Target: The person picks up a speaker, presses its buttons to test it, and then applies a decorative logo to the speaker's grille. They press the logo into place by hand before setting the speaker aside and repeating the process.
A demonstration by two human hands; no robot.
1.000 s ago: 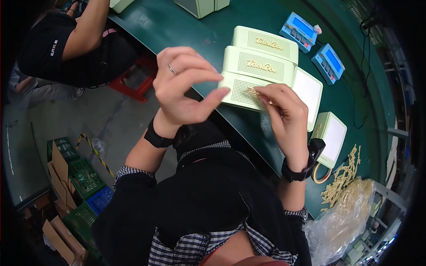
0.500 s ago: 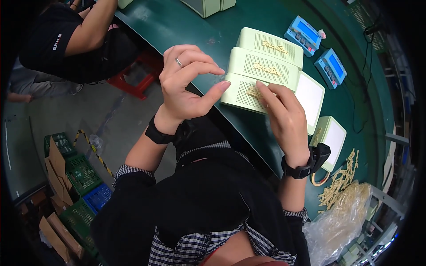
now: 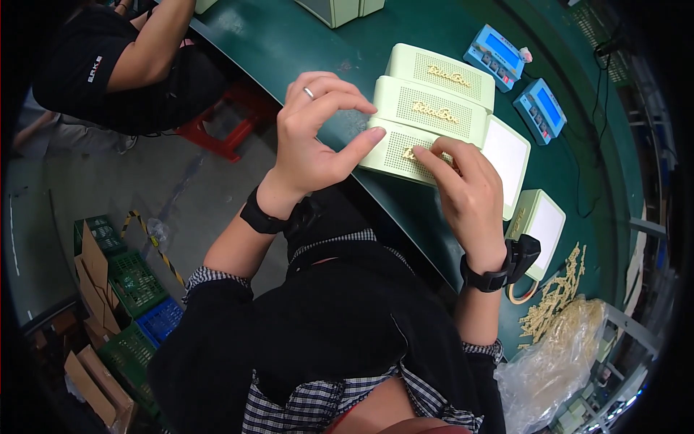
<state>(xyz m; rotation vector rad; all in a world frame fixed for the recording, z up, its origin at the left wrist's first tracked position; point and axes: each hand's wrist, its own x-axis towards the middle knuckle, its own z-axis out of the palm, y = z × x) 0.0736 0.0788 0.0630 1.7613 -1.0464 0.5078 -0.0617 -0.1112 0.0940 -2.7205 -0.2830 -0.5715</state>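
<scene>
Green table spans 11 to 4 o'clock, grey floor at 9. Nearest box, 1 o'clock, has gold script; right hand half-curled over it, grip unclear; left hand gapes empty at box's end.

Assembly workshop, green workbench, row of matching boxes, plastic crates; apparently shelving at dim rim
</scene>
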